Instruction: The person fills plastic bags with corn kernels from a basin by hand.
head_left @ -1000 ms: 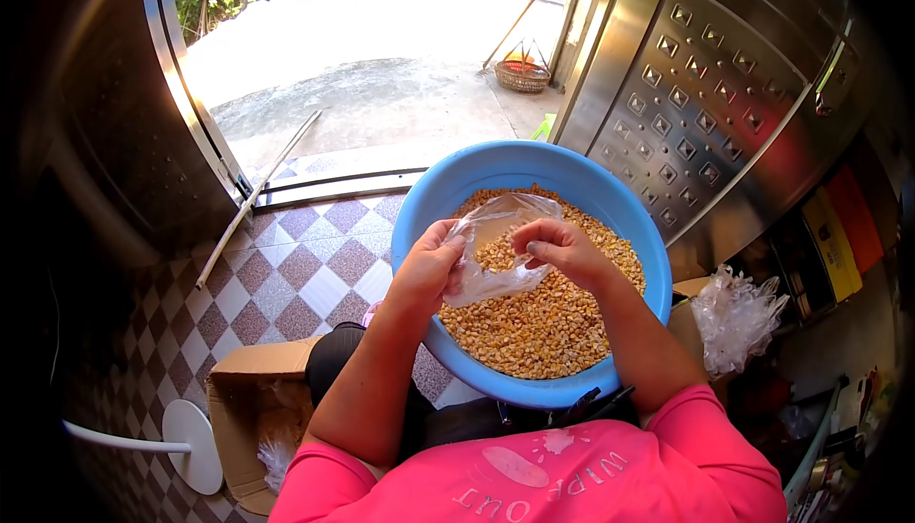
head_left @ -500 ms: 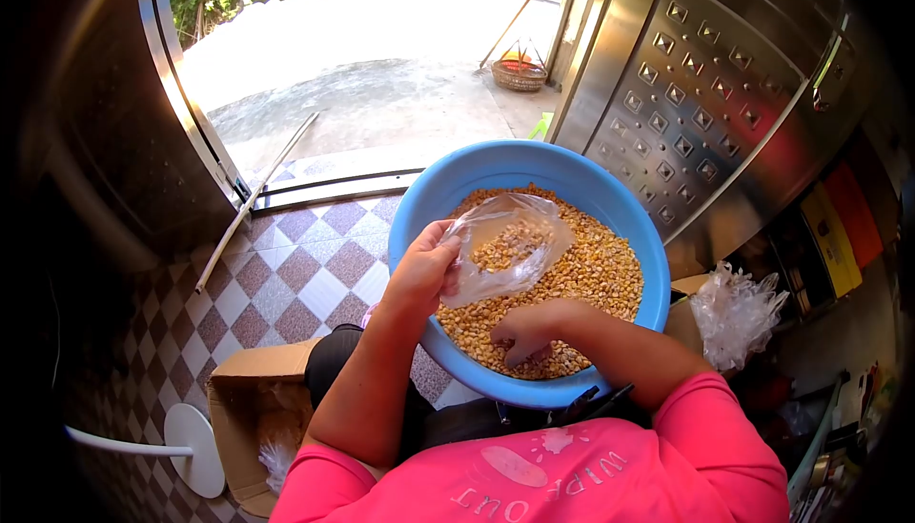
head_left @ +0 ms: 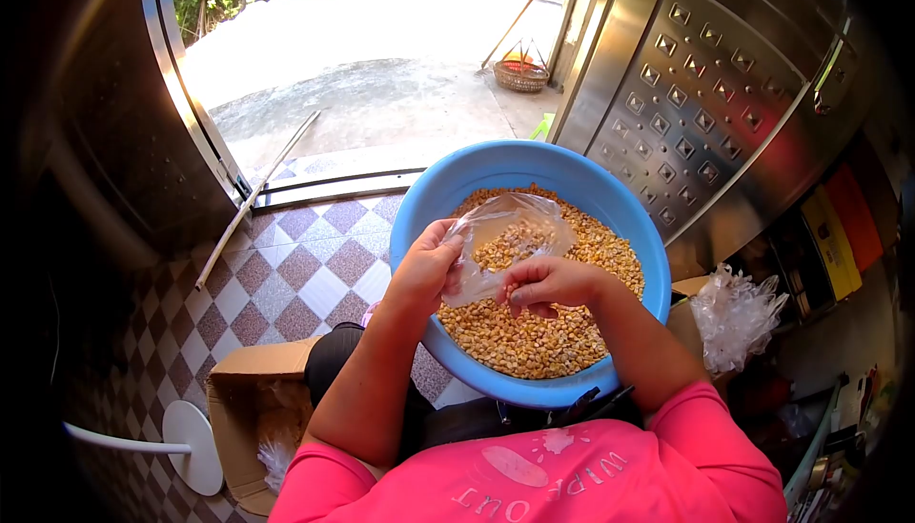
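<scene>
A wide blue tub (head_left: 434,185) in front of me holds a broad layer of yellow corn kernels (head_left: 505,347). My left hand (head_left: 426,261) pinches the edge of a clear plastic bag (head_left: 477,280) above the corn, keeping it spread. Kernels show through or within the bag; its thin film makes it hard to tell which. My right hand (head_left: 556,283) is raised over the corn at the bag's near right edge, fingers curled around a few kernels, some visible at the fingertips. The palm side is partly hidden.
A cardboard box (head_left: 224,409) with plastic inside stands at left, near a white round base (head_left: 193,447). Crumpled clear bags (head_left: 739,318) lie right of the tub. Metal doors (head_left: 681,113) flank the doorway; a pole (head_left: 257,201) leans across its sill. Outside is a basket (head_left: 520,75).
My right hand has risen out of the corn toward the bag, with kernels in its curled fingers. My left hand and the bag are almost unmoved.
</scene>
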